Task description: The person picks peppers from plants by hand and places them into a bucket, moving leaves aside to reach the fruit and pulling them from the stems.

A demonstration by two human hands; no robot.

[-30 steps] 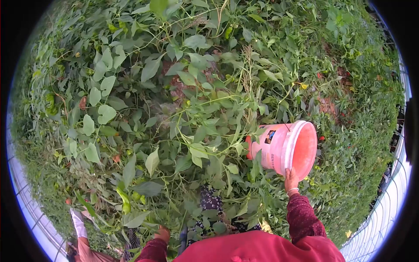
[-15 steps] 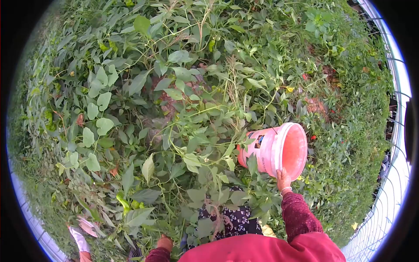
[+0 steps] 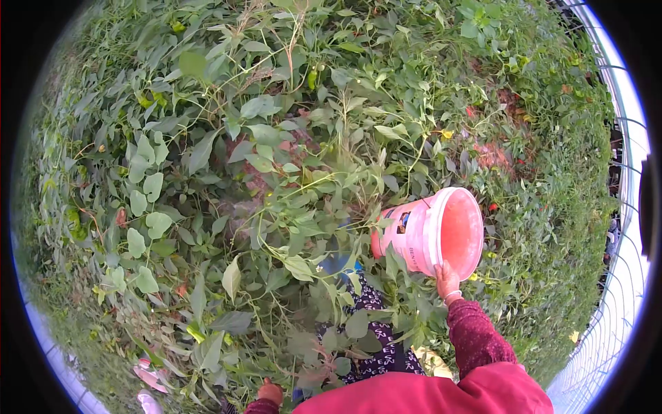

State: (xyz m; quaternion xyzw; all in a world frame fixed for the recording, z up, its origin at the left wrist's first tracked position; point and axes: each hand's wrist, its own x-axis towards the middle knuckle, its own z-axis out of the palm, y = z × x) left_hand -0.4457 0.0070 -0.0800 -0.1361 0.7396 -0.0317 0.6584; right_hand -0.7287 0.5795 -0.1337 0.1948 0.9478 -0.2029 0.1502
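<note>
My right hand (image 3: 447, 278) grips the rim of a pink plastic bucket (image 3: 420, 238). The bucket lies tipped on its side among the plants, its mouth facing right, and its visible inside is bare. Low in the view my left hand (image 3: 271, 392) is close to my body, beside green leafy stems (image 3: 241, 362); its fingers are mostly hidden. Pale green peppers (image 3: 196, 334) hang among leaves a little above and left of that hand.
Dense pepper plants and vines (image 3: 158, 224) surround me. Red peppers (image 3: 492, 207) show right of the bucket. My patterned trouser leg (image 3: 376, 348) and a blue shoe (image 3: 341, 264) are among the stems. Part of another person (image 3: 149, 400) shows at lower left.
My leg has moved forward, and a blue shoe now shows among the stems. The bucket stays in my right hand. My left hand sits slightly further right and lower.
</note>
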